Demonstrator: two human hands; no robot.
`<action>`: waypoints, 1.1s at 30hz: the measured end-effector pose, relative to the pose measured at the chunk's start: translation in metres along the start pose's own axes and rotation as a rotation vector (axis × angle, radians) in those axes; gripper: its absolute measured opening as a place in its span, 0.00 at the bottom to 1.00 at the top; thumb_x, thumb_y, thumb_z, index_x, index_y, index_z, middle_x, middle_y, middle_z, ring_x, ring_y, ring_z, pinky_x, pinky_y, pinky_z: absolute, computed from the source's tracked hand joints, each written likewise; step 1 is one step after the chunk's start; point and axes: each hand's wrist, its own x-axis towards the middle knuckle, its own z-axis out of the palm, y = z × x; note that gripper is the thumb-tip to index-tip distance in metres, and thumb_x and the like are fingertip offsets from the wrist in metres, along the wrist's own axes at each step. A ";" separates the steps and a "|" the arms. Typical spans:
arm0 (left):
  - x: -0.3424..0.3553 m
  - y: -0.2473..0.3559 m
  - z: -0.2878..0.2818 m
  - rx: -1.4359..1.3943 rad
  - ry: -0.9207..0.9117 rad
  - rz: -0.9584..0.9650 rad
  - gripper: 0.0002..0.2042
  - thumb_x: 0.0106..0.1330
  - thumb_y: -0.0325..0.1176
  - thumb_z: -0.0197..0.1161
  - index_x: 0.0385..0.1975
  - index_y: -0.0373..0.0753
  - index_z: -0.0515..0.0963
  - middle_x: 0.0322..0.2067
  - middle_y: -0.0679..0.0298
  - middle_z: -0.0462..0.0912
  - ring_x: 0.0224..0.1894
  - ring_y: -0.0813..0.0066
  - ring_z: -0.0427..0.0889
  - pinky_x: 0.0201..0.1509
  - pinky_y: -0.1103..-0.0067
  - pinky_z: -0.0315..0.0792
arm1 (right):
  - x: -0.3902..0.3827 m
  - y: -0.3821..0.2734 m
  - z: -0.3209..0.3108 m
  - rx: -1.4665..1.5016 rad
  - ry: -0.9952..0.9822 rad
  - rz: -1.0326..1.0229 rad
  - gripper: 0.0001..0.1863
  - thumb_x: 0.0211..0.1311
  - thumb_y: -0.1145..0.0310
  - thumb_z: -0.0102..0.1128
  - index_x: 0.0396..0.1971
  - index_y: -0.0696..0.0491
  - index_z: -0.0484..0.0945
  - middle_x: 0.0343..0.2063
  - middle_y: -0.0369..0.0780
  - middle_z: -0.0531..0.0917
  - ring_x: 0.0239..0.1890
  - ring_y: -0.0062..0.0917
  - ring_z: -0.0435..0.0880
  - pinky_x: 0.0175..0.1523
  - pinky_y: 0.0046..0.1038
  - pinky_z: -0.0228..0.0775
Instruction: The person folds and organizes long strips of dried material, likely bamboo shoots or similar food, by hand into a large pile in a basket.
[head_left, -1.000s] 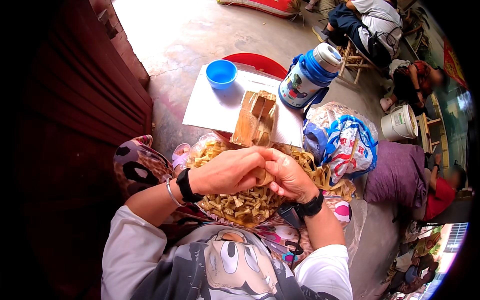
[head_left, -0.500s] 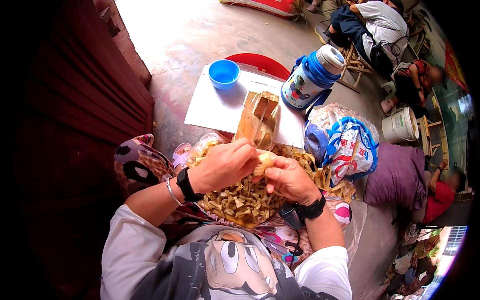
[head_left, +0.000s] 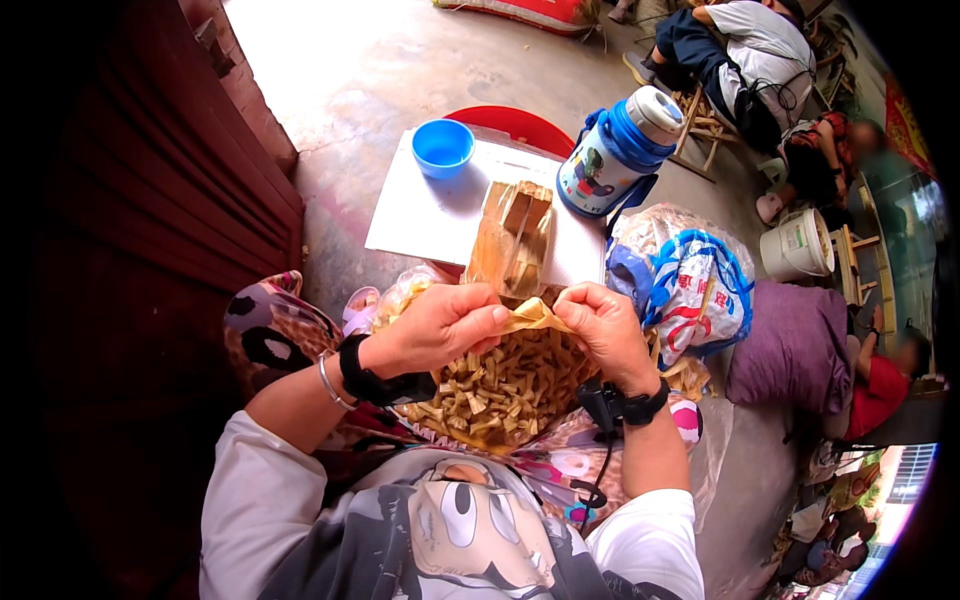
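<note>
A pale yellow strip, like dried leaf or husk (head_left: pixel 535 316), stretches between my two hands above my lap. My left hand (head_left: pixel 448 322) pinches one end between thumb and fingers. The other end is gripped by the fingertips of my right hand (head_left: pixel 608 330). Below them lies a heap of small folded yellow-brown pieces (head_left: pixel 500 400) of similar stuff. Just beyond my hands, a brown bundle in clear plastic (head_left: pixel 515 240) rests on a white board (head_left: pixel 400 220).
On the board are a blue bowl (head_left: pixel 443 148) and a blue flask with a white lid (head_left: pixel 615 155); a red basin (head_left: pixel 520 125) shows behind. A full plastic bag (head_left: pixel 700 295) and purple cloth (head_left: pixel 790 345) are at right. A dark red door (head_left: pixel 200 190) stands left. Other people sit at far right.
My hands have moved apart from close together. The yellow piece, bunched between my fingers before, is now drawn out as a strip between them.
</note>
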 end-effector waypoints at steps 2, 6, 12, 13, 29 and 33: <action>-0.002 -0.002 0.000 -0.119 -0.014 -0.049 0.13 0.71 0.33 0.48 0.24 0.36 0.71 0.22 0.68 0.75 0.21 0.85 0.72 0.24 0.85 0.67 | 0.000 0.001 -0.002 0.054 0.004 -0.019 0.08 0.61 0.67 0.61 0.34 0.55 0.77 0.18 0.26 0.74 0.15 0.06 0.63 0.19 0.10 0.52; 0.002 0.002 -0.004 -0.162 -0.059 -0.061 0.11 0.72 0.36 0.48 0.30 0.36 0.70 0.27 0.67 0.76 0.26 0.83 0.74 0.30 0.86 0.69 | 0.001 0.000 -0.002 0.030 -0.033 0.023 0.08 0.61 0.67 0.61 0.35 0.55 0.77 0.19 0.26 0.74 0.15 0.06 0.64 0.19 0.10 0.52; 0.007 -0.001 0.006 -0.698 -0.168 -0.328 0.07 0.71 0.36 0.49 0.41 0.41 0.67 0.34 0.59 0.79 0.34 0.77 0.79 0.38 0.81 0.74 | 0.004 0.008 0.014 0.014 -0.090 0.062 0.08 0.62 0.66 0.59 0.36 0.54 0.76 0.19 0.26 0.74 0.15 0.05 0.64 0.19 0.10 0.53; 0.007 -0.005 0.008 -0.736 -0.187 -0.333 0.07 0.71 0.37 0.49 0.40 0.41 0.67 0.34 0.59 0.78 0.33 0.77 0.79 0.37 0.81 0.74 | 0.004 0.007 0.016 -0.004 -0.113 0.060 0.08 0.62 0.66 0.59 0.36 0.53 0.76 0.18 0.25 0.74 0.15 0.05 0.64 0.19 0.10 0.53; 0.011 0.002 -0.017 0.690 0.126 0.244 0.09 0.50 0.21 0.57 0.31 0.38 0.72 0.28 0.64 0.77 0.30 0.69 0.77 0.36 0.77 0.72 | 0.008 -0.010 -0.006 -0.641 -0.183 -0.119 0.07 0.61 0.68 0.56 0.33 0.56 0.78 0.19 0.35 0.76 0.21 0.16 0.73 0.26 0.20 0.64; 0.029 0.003 -0.019 1.172 0.398 0.569 0.13 0.49 0.24 0.62 0.36 0.39 0.74 0.37 0.64 0.76 0.43 0.66 0.74 0.50 0.71 0.67 | 0.025 0.004 0.007 -0.837 0.176 -0.625 0.07 0.61 0.67 0.55 0.34 0.55 0.77 0.21 0.42 0.78 0.23 0.31 0.78 0.29 0.29 0.68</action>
